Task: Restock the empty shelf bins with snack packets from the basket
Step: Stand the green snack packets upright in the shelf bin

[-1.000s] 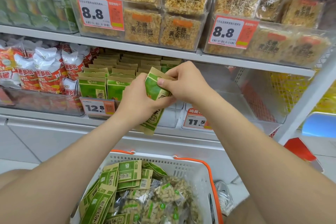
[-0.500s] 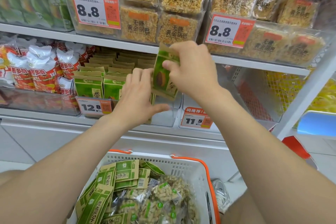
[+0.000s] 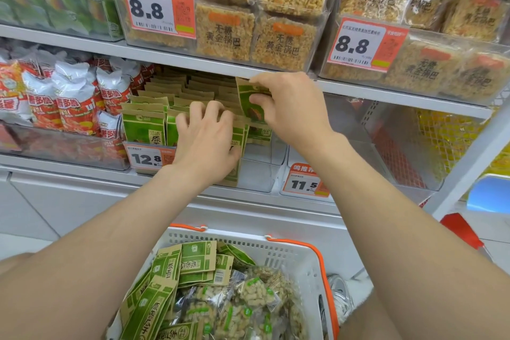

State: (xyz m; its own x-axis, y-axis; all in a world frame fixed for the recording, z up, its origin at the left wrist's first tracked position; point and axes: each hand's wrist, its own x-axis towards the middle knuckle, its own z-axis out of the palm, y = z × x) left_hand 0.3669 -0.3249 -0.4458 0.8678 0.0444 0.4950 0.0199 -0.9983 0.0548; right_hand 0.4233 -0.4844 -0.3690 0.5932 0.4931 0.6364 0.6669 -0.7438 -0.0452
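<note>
Head view: we see the right hand (image 3: 289, 110) pinching a green packet (image 3: 249, 103) upright over the clear bin (image 3: 259, 174), the left hand (image 3: 207, 143) with fingers curled round a sheaf of packets (image 3: 234, 165) at its front; the basket (image 3: 300, 262) sits below, part-filled

Tag on upper left bin (image 3: 158, 8): 8.8 in black on white, with a barcode under it.
Tag on upper right bin (image 3: 361, 45): 8.8 again.
Rice-crust packs (image 3: 223, 36): 无糖 黄金锅巴.
Tag under the green packets (image 3: 143, 130): 12.8.
Tag on clear bin (image 3: 303, 182): 鸣推荐 above 11.5.
Basket packets (image 3: 167, 268): 原香.
Red-and-white bags (image 3: 74, 107): 多 is legible; the other characters are unclear.
</note>
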